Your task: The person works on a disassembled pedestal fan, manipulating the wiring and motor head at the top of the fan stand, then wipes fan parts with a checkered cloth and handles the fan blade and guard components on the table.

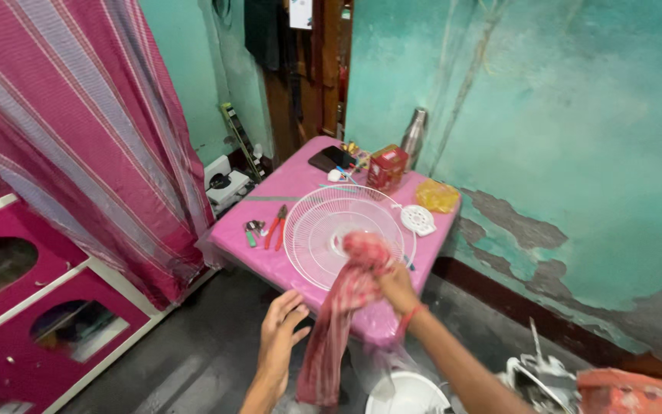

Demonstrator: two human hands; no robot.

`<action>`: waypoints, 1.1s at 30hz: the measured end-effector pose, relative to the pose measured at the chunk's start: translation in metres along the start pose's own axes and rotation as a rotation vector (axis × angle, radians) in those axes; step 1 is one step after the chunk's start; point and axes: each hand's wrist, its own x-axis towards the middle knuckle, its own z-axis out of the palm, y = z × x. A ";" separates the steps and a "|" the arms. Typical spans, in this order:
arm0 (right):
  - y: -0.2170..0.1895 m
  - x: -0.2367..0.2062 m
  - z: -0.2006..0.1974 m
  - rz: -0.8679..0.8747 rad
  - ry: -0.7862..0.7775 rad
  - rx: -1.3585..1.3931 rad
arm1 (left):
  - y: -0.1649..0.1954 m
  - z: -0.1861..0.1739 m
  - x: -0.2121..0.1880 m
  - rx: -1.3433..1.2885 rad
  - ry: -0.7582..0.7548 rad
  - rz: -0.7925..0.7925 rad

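1. Right hand (397,287) grips a red cloth (346,307) on the white fan grille (323,222), which overhangs the pink worktop (293,184); pressure could tip it.
2. Left hand (281,333) open, empty; the cloth's hanging tail may snag.

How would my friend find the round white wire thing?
Look at the pink table by the green wall. The white fan guard lies flat on it, under the red cloth. It is the biggest round thing there, made of thin wires.
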 end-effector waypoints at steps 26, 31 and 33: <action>-0.180 -0.183 -0.198 0.029 0.645 -0.217 | -0.055 0.027 0.052 0.205 -0.328 -0.276; -0.180 -0.267 -0.261 0.076 0.917 -0.209 | -0.073 0.081 0.017 0.284 -0.481 -0.289; -0.161 -0.299 -0.281 0.161 0.991 -0.235 | -0.080 0.104 0.003 0.274 -0.522 -0.278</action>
